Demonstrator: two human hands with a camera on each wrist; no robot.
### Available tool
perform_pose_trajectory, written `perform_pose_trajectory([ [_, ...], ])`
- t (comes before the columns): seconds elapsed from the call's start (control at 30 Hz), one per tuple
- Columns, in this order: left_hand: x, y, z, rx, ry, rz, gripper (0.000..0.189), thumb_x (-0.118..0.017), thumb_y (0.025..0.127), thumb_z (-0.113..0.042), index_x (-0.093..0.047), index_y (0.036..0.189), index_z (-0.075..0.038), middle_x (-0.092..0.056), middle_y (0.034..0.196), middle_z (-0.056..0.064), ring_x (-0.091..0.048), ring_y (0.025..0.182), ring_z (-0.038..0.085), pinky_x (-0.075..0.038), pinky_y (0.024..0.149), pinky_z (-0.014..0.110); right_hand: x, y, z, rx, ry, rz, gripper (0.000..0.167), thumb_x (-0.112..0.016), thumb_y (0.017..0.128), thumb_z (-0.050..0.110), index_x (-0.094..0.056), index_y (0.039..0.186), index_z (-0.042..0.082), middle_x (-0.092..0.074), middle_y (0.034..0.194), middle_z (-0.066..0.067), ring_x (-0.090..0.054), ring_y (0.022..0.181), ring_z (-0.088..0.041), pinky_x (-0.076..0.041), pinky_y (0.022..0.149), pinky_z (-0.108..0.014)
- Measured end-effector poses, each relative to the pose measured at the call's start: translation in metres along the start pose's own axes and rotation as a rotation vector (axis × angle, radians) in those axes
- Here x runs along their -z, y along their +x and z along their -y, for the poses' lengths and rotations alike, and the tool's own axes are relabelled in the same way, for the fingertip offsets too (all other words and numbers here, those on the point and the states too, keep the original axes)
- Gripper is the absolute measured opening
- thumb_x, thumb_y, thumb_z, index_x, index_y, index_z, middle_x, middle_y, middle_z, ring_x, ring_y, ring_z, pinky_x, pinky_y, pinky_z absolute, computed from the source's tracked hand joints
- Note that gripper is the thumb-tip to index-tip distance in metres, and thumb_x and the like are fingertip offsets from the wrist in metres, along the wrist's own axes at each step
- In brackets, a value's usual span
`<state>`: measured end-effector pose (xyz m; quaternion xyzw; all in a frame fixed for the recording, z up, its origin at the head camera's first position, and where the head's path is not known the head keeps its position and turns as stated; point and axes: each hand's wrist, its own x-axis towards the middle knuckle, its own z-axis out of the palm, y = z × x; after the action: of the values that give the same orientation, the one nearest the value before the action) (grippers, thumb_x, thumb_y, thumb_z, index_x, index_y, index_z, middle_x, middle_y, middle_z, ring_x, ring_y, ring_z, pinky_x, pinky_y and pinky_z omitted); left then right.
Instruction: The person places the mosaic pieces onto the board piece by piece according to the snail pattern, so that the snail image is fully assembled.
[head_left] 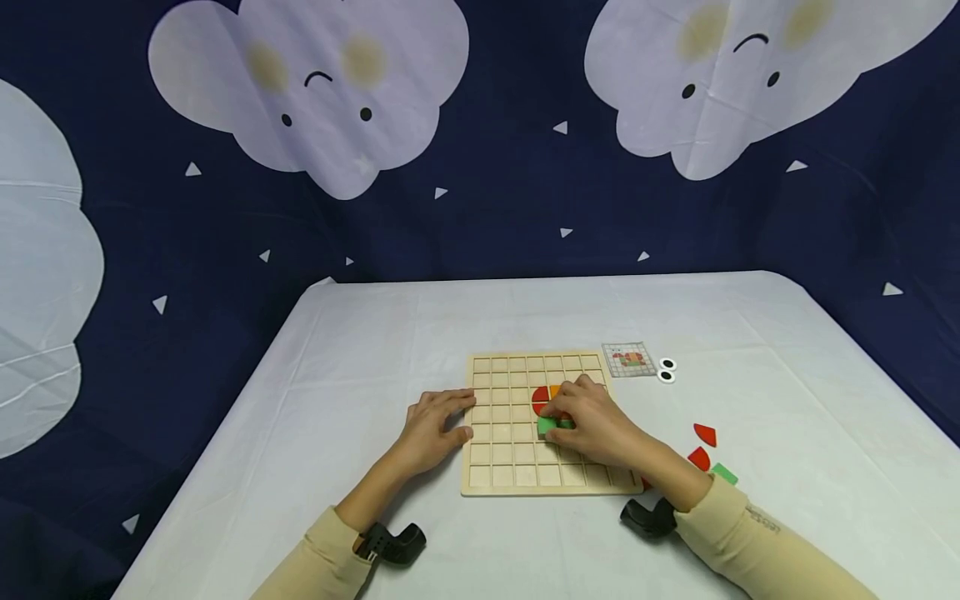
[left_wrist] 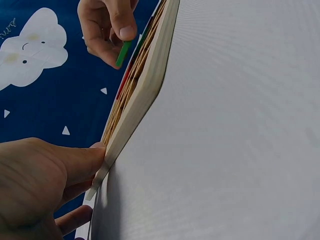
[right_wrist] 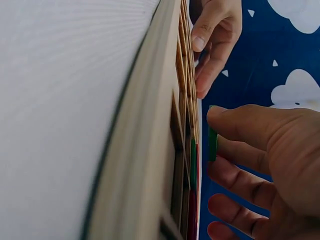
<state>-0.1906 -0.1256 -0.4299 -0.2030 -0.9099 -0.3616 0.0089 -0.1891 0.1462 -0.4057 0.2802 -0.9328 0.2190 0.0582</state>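
My right hand pinches a thin green tile between thumb and fingers, just above the wooden grid board. Round the held tile, the board carries red quarter-round pieces and an orange piece, partly hidden by the right hand. Another green piece sits in the grid in the right wrist view. At the board's left side, my left hand rests with its fingers extended and the thumb and fingertips touching the frame.
Behind the board's right corner lies a printed pattern card, beside two black-and-white eye discs. Loose red pieces and a green piece lie right of the board, near the right forearm. A white cloth covers the table.
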Motion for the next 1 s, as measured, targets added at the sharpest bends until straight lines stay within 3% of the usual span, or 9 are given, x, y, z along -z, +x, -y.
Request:
perform_pose_trajectory([
  [0.37,-0.0007,-0.0007,0.0009,-0.001,-0.012,-0.004,0.044,-0.067,0.086,-0.016,-0.058,0.129,-0.009,-0.051,0.141,0.001,-0.040,0.122,0.027,-0.025,0.098,0.049,-0.0062,0.0024,0.0009,0.005,-0.035,0.038,0.021,-0.077,0.074,0.027,-0.073,0.093,0.020,-0.057,0.084,0.009,-0.037,0.081,-0.010,-0.029,0.072,-0.027],
  [1.0,-0.0010,0.0002,0.0007,0.001,-0.008,-0.007,0.045,-0.067,0.085,-0.016,-0.058,0.129,-0.009,-0.051,0.141,0.001,-0.040,0.123,0.026,-0.025,0.099,0.049,-0.0037,0.0008,0.0001,-0.009,-0.023,0.013,0.022,-0.078,0.073,0.028,-0.073,0.093,0.021,-0.059,0.087,0.009,-0.039,0.082,-0.010,-0.031,0.073,-0.028],
])
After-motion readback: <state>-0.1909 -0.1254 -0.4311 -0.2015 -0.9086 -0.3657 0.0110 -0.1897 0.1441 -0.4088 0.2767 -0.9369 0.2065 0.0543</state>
